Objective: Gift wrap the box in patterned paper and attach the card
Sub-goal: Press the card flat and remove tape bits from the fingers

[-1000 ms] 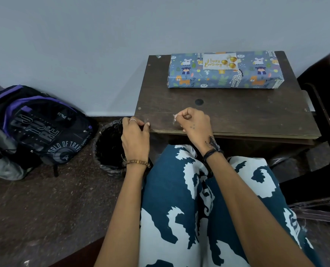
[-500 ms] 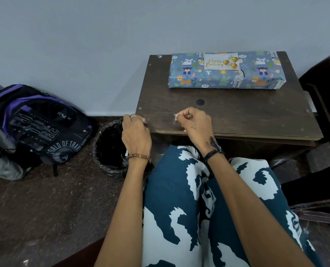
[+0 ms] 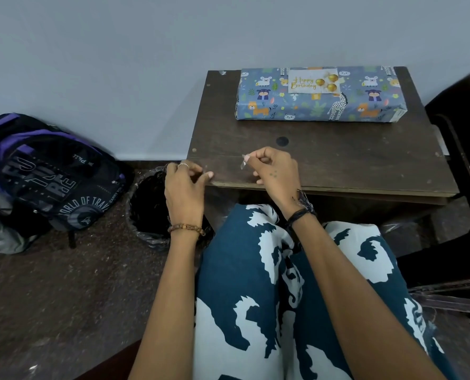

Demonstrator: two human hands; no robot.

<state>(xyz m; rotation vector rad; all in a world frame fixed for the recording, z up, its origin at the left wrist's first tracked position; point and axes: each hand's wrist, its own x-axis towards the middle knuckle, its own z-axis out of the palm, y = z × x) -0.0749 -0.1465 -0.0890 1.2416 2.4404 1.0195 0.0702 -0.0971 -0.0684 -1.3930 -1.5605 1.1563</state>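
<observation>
**Small clear strip pinched above the table edge; wrapped box set at the far side**

A small translucent strip (image 3: 243, 162), possibly a bit of clear tape or backing film, is pinched between the thumb and forefinger of the right hand (image 3: 273, 175). The remaining fingers of that hand are curled under the palm, and the hand is held over the near edge of the wooden table (image 3: 324, 160). A few small dots are seen on the back of the hand, and dark bands are worn at the wrist.

The fingers of the left hand (image 3: 184, 187) are loosely curled at the near left corner of the table, with the thumb tip set against the table's edge. Whether anything is held between those fingers cannot be told, since that part of the view is blurred. A ring is worn on one finger and a beaded bracelet (image 3: 186, 229) at the wrist.

The gift box (image 3: 320, 101) is laid flat at the far side of the table, close to the wall, well apart from both hands. It is fully covered in blue paper printed with cartoon animals. A "Happy Birthday" card (image 3: 313, 80) with gold balloons is set on its top face.

A black-lined waste bin (image 3: 146, 207) is stood on the floor just left of the table, below the left hand. A black and purple backpack (image 3: 50, 176) is leaned by the wall further left. Patterned blue and white fabric is seen over the person's lap.
</observation>
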